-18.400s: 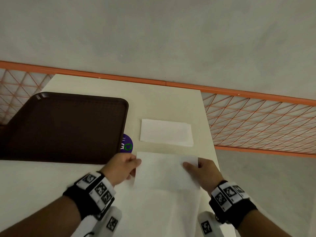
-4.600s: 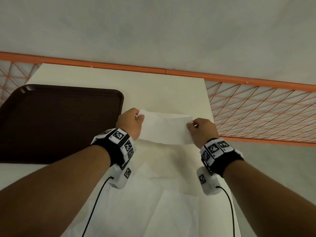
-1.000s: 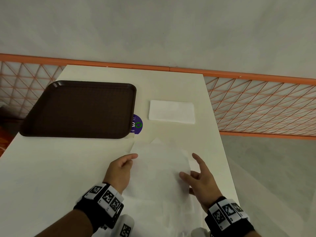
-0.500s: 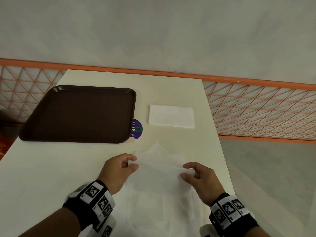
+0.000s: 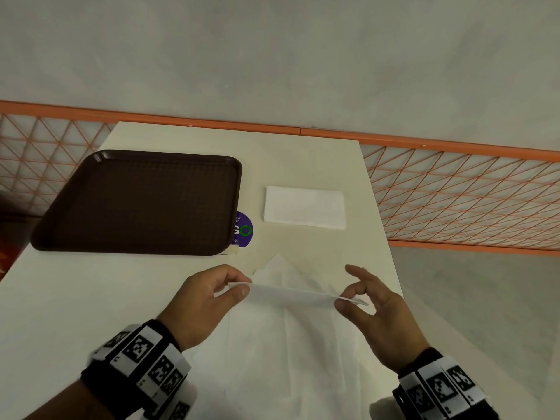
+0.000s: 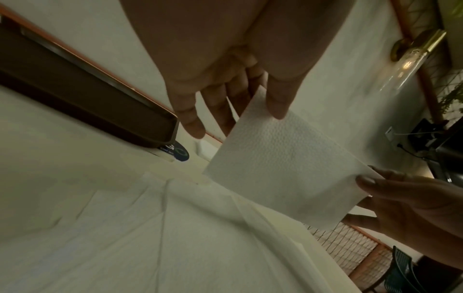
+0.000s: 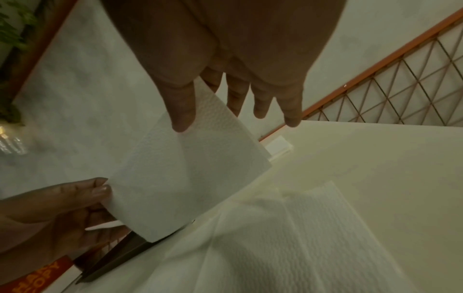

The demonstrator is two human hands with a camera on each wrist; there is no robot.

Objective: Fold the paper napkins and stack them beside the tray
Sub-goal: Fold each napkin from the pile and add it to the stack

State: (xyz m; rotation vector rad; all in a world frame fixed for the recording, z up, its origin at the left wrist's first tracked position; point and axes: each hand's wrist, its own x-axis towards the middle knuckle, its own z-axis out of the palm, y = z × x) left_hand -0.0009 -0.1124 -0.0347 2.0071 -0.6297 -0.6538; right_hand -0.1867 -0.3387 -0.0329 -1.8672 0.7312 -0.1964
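Both hands hold one white paper napkin [image 5: 297, 294] in the air, edge-on in the head view. My left hand [image 5: 239, 287] pinches its left end between thumb and fingers. My right hand [image 5: 345, 298] pinches the right end with thumb and forefinger, its other fingers spread. The left wrist view shows the napkin [image 6: 283, 164] as a flat embossed sheet, as does the right wrist view [image 7: 190, 178]. Below it, loose unfolded napkins [image 5: 288, 344] lie on the table. A stack of folded napkins [image 5: 304, 207] rests to the right of the brown tray [image 5: 136, 204].
A round purple sticker [image 5: 242, 228] shows between the tray and the stack. The white table [image 5: 91, 298] ends close to the right of my right hand. An orange mesh railing [image 5: 454, 201] runs behind and to the right of the table.
Both hands have lifted the napkin off the pile; it was low over the table half a second ago. The right hand's free fingers have spread.
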